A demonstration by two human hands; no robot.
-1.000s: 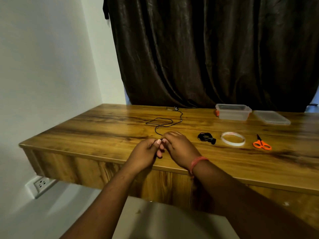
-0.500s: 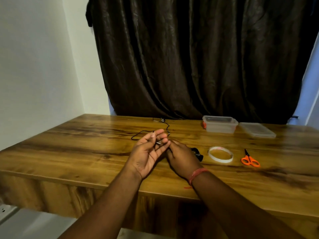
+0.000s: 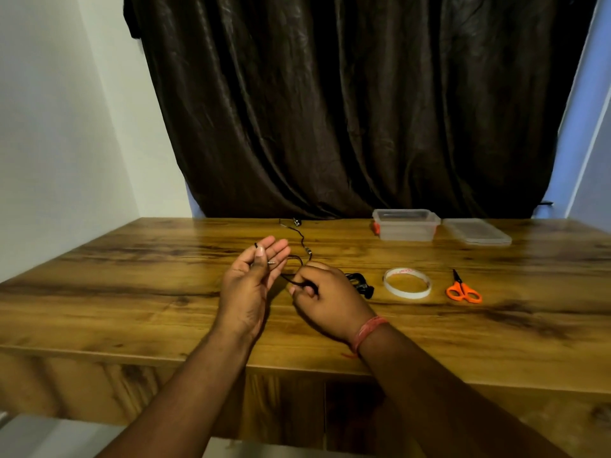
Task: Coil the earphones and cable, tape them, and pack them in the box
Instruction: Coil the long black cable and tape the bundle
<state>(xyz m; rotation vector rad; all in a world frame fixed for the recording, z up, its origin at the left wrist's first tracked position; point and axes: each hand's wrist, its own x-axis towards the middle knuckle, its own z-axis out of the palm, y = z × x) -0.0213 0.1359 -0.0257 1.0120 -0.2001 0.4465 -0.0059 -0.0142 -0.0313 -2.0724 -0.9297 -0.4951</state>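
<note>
My left hand (image 3: 253, 285) pins the cable (image 3: 302, 241) plug under its thumb, fingers straight; my right hand (image 3: 325, 294) pinches the wire, which trails toward one o'clock across the table (image 3: 132, 276).

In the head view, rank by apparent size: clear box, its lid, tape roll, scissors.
Largest to smallest:
clear box and lid: too alike to rank
tape roll
scissors
The box and lid lie farther away.
</note>
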